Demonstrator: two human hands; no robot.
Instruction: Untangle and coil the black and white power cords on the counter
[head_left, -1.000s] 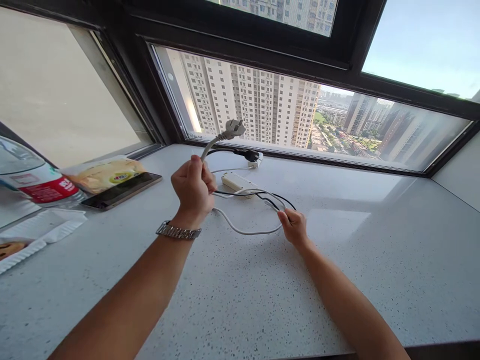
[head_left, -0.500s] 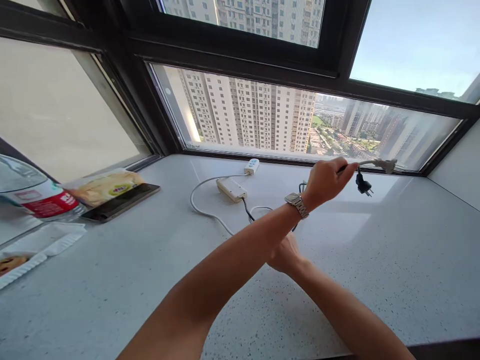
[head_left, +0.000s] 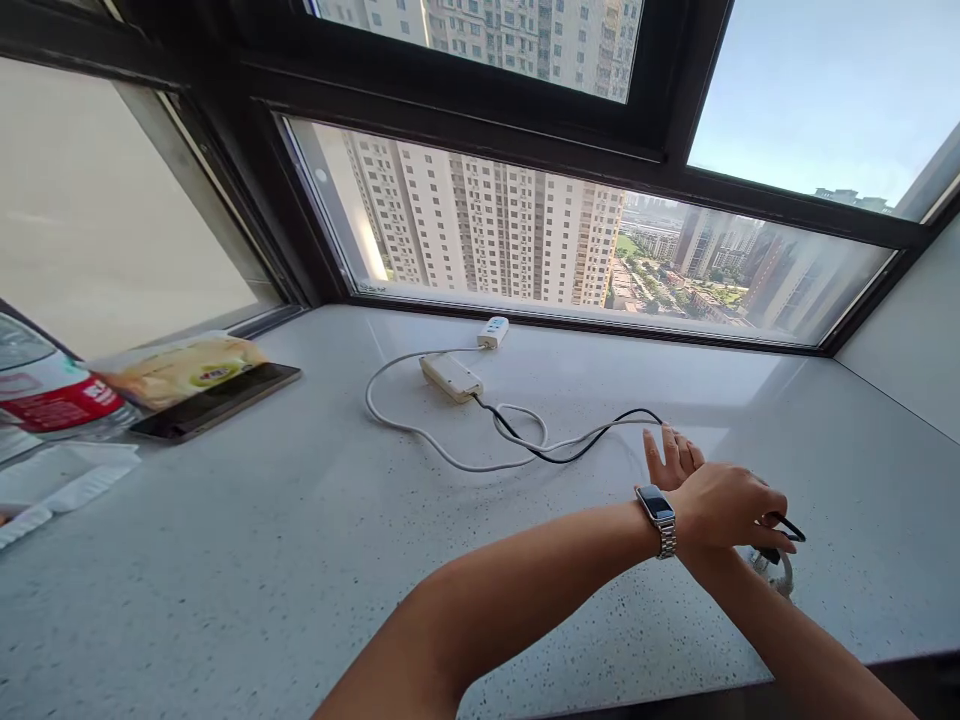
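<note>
My left arm reaches across over my right one. My left hand (head_left: 731, 508), with a metal watch on its wrist, is closed on the plug ends of a black cable (head_left: 592, 440) and a white cable (head_left: 420, 435), low over the speckled counter (head_left: 300, 580) at the right front. A grey-white plug end (head_left: 776, 572) shows just under the fingers. My right hand (head_left: 673, 455) lies behind the left wrist with its fingers stretched out, holding nothing. Both cables run back to a white power strip (head_left: 451, 377).
A small white socket block (head_left: 493, 332) lies near the window frame (head_left: 600, 325). At the left are a phone (head_left: 217, 400), a snack packet (head_left: 176, 368) resting on it, a water bottle (head_left: 45, 390) and a white tray (head_left: 52, 480). The counter's front edge is close to my hands.
My left hand has swung from the left across to the right and come down to the counter with the plug ends. The cables now trail rightward. My right hand has opened.
</note>
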